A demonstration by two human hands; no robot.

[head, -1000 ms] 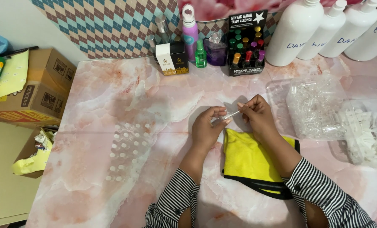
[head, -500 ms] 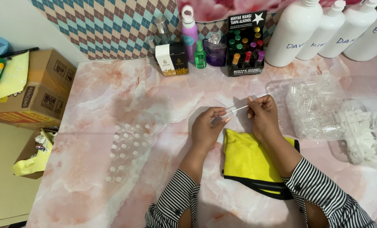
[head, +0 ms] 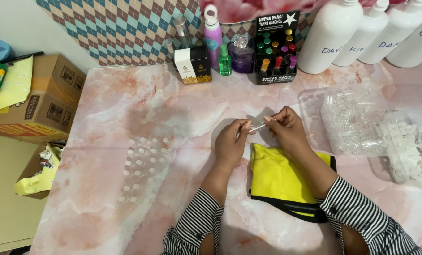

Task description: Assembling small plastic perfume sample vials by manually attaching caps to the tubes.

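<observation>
Near the centre of the frame, the left hand (head: 231, 141) and right hand (head: 283, 128) meet over the marble table (head: 126, 104). Both are pinched nearly closed on a small clear tube (head: 257, 127) held level between the fingertips, just above the upper edge of a yellow cloth (head: 279, 177).

The tube is thin and looks slick, and only fingertips grip it. A slip would likely drop it onto the cloth or table, where clear plastic is hard to spot against pale marble. A sideways squeeze might bend or crack it.

At centre left, rows of clear vials (head: 142, 165) stand upright; a swinging left elbow could topple them. At right, a bag of clear parts (head: 355, 118) and a bag of white caps (head: 412, 153) crowd the right forearm. Along the top stand white bottles (head: 331, 35) and a black rack of coloured vials (head: 277, 49), well apart from the hands.
</observation>
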